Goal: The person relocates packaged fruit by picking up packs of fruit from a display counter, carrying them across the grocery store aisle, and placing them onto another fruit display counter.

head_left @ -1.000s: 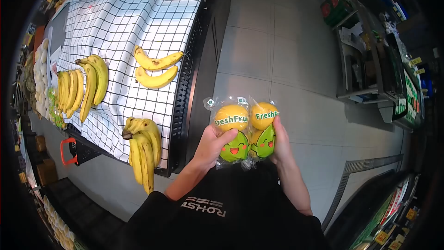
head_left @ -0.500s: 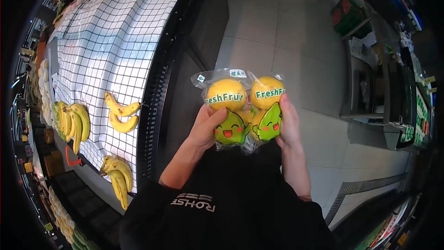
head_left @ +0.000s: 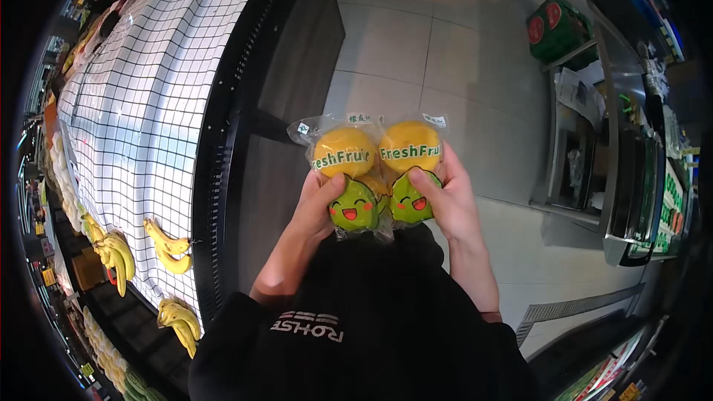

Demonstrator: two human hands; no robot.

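Observation:
Two clear plastic bags of round yellow fruit are held side by side in front of my black top. Each is printed with "FreshFruit" lettering and a green smiling cartoon figure. My left hand (head_left: 312, 206) is closed around the side of the left bag of fruit (head_left: 344, 147), its thumb pressed on the front beside the green figure. Around the right bag of fruit (head_left: 410, 136) my right hand (head_left: 454, 204) is closed, the thumb lying across the top of its green figure. The fingers behind both bags are hidden. The bags touch or nearly touch along their inner edges.
To my left stands a display counter (head_left: 134, 111) covered with white grid-patterned cloth, with several banana bunches (head_left: 178, 319) at its near end. A green box (head_left: 558, 28) sits at the far right, above a metal-edged shelf unit. Grey floor tiles (head_left: 460, 52) lie ahead.
Both bags have moved slightly left in view. My right thumb has come from the bag's edge onto its front. The view has turned, so the counter and bananas sit further left.

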